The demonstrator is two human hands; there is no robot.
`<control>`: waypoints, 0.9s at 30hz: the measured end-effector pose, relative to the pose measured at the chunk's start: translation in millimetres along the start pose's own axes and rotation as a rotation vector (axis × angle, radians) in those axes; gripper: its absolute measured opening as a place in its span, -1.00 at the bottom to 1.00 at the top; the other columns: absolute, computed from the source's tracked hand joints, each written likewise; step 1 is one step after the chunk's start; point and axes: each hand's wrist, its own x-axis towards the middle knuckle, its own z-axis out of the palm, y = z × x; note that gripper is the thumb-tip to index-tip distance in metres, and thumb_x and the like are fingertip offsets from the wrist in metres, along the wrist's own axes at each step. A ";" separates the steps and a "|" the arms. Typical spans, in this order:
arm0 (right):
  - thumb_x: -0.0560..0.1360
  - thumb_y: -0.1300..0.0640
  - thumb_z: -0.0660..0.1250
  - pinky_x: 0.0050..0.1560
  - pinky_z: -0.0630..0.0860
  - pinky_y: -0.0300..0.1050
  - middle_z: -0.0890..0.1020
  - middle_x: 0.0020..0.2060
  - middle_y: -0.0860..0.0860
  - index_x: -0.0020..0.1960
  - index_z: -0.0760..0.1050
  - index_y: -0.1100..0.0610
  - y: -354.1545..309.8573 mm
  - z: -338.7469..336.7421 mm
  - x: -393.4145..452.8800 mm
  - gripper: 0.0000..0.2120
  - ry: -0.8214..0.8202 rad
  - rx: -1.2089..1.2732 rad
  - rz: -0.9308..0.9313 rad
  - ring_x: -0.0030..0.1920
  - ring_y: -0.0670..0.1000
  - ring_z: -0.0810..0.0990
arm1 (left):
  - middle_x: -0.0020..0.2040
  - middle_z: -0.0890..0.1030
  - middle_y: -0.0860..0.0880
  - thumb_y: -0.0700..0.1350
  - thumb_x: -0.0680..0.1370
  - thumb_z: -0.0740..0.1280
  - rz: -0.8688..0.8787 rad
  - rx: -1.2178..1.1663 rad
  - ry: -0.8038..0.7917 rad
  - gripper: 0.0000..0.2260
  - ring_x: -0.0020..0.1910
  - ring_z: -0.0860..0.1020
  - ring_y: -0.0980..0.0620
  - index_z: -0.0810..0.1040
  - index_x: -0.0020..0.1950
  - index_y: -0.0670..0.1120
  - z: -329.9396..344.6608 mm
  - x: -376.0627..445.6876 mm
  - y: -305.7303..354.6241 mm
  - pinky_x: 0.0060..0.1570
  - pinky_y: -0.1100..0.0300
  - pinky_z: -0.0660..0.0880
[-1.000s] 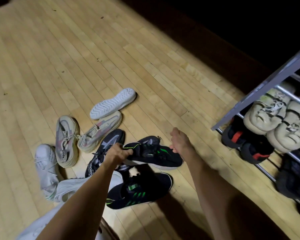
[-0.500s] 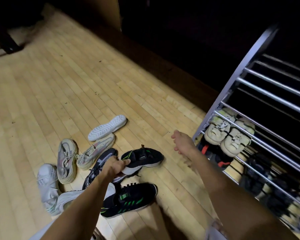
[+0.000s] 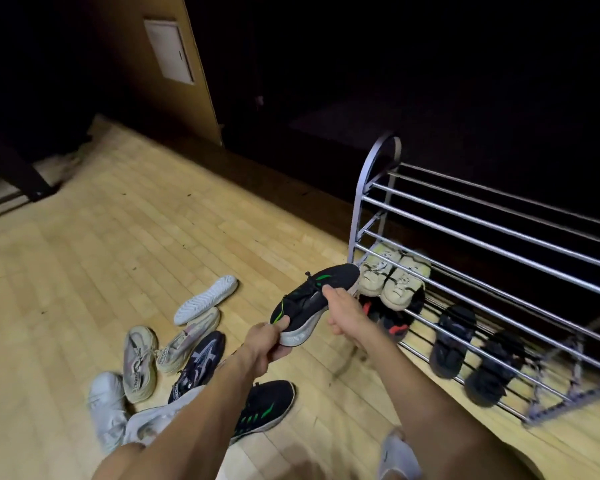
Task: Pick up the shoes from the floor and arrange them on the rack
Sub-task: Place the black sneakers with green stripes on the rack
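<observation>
Both hands hold the black shoe in the air beside the rack — left hand gripping the heel, right hand the side. A misjudged placement could let it slip between the rack's bars — they are widely spaced.

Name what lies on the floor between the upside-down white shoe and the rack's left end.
Only bare wooden floor separates the white shoe from the rack, head view.

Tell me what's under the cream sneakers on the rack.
Beneath the cream sneakers, on a lower tier of the rack, sit dark shoes with red accents. Only their front parts show; the rest is covered.
</observation>
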 end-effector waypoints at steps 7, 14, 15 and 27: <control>0.62 -0.13 0.00 -0.26 0.29 -0.09 0.36 -0.33 0.01 -0.13 0.33 0.07 10.6 -57.6 -38.9 -0.68 0.154 0.101 -0.047 -0.30 0.04 0.38 | -0.10 0.61 -0.07 -0.06 0.57 0.36 -0.010 -0.036 0.005 -0.83 -0.21 0.56 0.05 0.59 0.05 -0.15 52.6 -46.2 1.9 -0.38 0.25 0.56; 0.56 -0.10 0.04 -0.25 0.30 -0.11 0.28 -0.35 -0.04 -0.10 0.31 0.08 25.4 -96.6 -50.1 -0.74 0.296 0.335 -0.012 -0.38 -0.02 0.26 | -0.19 0.56 -0.03 -0.05 0.60 0.32 -0.007 -0.131 -0.088 -0.85 -0.25 0.51 0.09 0.57 0.01 -0.13 107.6 -64.6 16.2 -0.50 0.30 0.53; 0.53 -0.14 0.03 -0.21 0.32 -0.10 0.28 -0.35 -0.05 -0.08 0.30 0.07 27.6 -96.0 -47.5 -0.72 0.295 0.355 0.006 -0.37 -0.01 0.27 | -0.17 0.57 -0.03 -0.05 0.60 0.32 -0.007 -0.152 -0.107 -0.85 -0.23 0.52 0.09 0.58 0.00 -0.13 114.1 -65.0 17.2 -0.48 0.30 0.54; 0.51 0.06 0.21 0.21 0.48 0.08 0.59 0.15 0.13 0.19 0.46 0.15 56.8 -103.9 -45.8 -0.70 0.354 0.437 0.102 0.15 0.19 0.55 | -0.11 0.64 -0.10 -0.13 0.53 0.38 -0.070 0.018 -0.336 -0.82 -0.24 0.62 0.04 0.57 0.07 -0.20 165.3 -62.3 2.4 -0.35 0.22 0.60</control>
